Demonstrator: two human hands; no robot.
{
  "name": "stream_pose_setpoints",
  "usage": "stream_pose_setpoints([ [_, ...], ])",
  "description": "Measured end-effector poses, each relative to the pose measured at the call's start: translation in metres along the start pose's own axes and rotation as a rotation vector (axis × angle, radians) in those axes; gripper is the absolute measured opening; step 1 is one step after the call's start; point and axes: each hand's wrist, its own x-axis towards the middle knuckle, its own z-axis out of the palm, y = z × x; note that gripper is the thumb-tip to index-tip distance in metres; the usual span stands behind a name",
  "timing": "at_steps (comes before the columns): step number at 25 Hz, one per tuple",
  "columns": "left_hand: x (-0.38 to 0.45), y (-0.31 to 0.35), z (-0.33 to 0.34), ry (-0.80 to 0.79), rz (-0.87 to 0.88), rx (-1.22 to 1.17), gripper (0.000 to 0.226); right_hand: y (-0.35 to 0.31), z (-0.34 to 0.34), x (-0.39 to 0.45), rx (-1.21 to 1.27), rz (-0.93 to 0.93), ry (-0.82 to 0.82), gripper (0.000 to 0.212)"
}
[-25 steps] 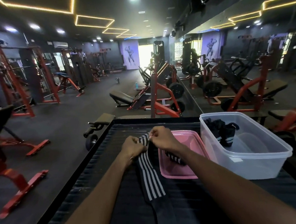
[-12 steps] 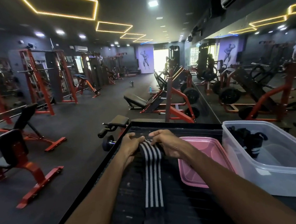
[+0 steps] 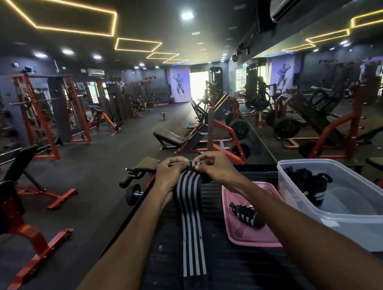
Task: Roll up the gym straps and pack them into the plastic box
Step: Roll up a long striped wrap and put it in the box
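Left hand [image 3: 168, 172]: pinches far end of black grey-striped elastic strap [image 3: 189, 215], lying lengthwise on dark ribbed mat [image 3: 229, 278]. Right hand [image 3: 212, 167]: pinches same end, fingers curled. Advice: roll tight, edges aligned, tension even. Pink plastic lid [image 3: 231, 223]: holds rolled strap [image 3: 247, 215]. Clear plastic box [image 3: 359, 226]: rightmost, straps inside.

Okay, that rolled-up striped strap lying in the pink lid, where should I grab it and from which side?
Take the rolled black-and-white striped strap across its middle, coming from above. It lies on its side in the shallow pink plastic lid, so its rounded flanks are open to thumb and fingers. The right hand is probably nearer, though it now grips the long strap.
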Motion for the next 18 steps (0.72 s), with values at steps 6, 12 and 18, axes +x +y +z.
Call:
stream_pose_setpoints([
  [6,-0.005,0.027,0.008,-0.139,0.202,0.171,0.012,-0.015,-0.015,0.014,0.091,-0.096,0.024,0.010],
  [12,0.005,0.050,0.007,-0.124,0.332,0.471,0.031,-0.029,-0.032,0.018,-0.064,-0.193,-0.010,0.008],
  [18,-0.001,0.058,0.006,-0.211,0.389,0.418,0.004,-0.038,-0.048,0.017,-0.122,-0.198,-0.077,0.011],
])
